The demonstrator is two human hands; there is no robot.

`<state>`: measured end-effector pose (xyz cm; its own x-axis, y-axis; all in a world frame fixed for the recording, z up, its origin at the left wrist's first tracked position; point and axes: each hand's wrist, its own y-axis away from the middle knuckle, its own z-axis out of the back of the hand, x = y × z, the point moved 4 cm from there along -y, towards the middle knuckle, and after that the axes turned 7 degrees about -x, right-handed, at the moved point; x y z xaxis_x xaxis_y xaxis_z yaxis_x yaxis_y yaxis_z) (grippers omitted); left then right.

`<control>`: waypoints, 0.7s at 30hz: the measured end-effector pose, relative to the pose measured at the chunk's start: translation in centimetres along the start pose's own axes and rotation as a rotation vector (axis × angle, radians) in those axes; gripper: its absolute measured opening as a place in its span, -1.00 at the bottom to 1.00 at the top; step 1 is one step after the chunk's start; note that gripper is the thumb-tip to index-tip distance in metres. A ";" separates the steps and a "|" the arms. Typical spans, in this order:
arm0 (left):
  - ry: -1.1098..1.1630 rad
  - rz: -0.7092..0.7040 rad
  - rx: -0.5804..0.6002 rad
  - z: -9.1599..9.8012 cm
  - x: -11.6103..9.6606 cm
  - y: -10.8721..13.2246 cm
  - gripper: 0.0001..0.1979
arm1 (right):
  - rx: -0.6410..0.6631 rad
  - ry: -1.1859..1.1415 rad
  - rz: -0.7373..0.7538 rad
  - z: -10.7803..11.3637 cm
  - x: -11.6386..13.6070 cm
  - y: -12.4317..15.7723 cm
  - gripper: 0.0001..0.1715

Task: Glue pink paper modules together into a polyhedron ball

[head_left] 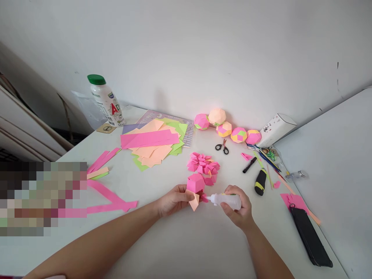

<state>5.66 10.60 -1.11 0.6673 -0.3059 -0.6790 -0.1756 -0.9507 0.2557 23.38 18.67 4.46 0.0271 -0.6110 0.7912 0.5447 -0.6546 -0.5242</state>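
Pink paper shape (195, 183): part-built faceted shell, held in the left grip (174, 199) just above the worktop (188, 240). Left grip is closed on it, fingers pinched at its lower edge, where a peach flap (194, 201) sticks out and down. Right grip (240, 207) is wrapped around the glue bottle (225, 200). Bottle lies near-horizontal, nozzle aimed at the left grip, tip right at the base of the shape. Cannot tell if it touches. The two grips sit close together, bottle bridging the gap.

Just beyond the grips: pile of pink folded units (203, 166), loose on the worktop. Beyond that, small scissors (222, 147) with black handles. Farther still, along the wall, a row of paper balls (225, 129) in pink, peach, yellow and green.

Beyond and left of the left grip: stack of coloured sheets (154, 143), fanned out, long pink piece on top. Past that, a white bottle (106, 100) with a green cap, upright. Directly left of the left grip, well apart: pink strips (110, 197) lying flat.

Right of the right grip: black-and-yellow tool (260, 182), near. Black marker (249, 165) just beyond it. Pencils (269, 159) farther out, then a white box (276, 130) on its side by the wall. Right and nearer to the person: black phone (309, 240) flat at the worktop edge.
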 end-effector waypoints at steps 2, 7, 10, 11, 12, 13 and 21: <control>0.006 0.000 0.001 0.1 0.1 -0.1 -0.91 | -0.006 -0.002 -0.012 0.0 -0.1 0.1 -0.73; -0.001 -0.013 0.017 -0.1 0.0 -0.1 -0.93 | -0.006 0.005 -0.027 -0.1 -0.1 0.1 -0.74; -0.013 -0.009 0.020 -0.1 0.0 0.0 -0.92 | 0.006 -0.009 -0.019 -0.1 0.0 0.1 -0.75; -0.012 -0.006 0.015 -0.1 0.0 0.0 -0.92 | 0.005 -0.010 -0.019 -0.1 0.0 0.1 -0.75; -0.010 -0.005 0.008 -0.1 0.0 0.0 -0.93 | 0.002 -0.009 -0.018 -0.1 0.0 0.1 -0.75; -0.007 -0.005 0.001 -0.1 0.0 -0.1 -0.93 | -0.003 -0.007 -0.016 -0.1 0.0 0.1 -0.75; -0.005 -0.011 0.006 0.0 0.0 0.0 -0.93 | -0.001 0.017 -0.011 -0.1 -0.1 0.0 -0.77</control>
<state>5.73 10.62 -1.12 0.6653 -0.2959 -0.6854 -0.1726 -0.9542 0.2445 23.31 18.64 4.35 0.0069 -0.6114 0.7913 0.5442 -0.6616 -0.5159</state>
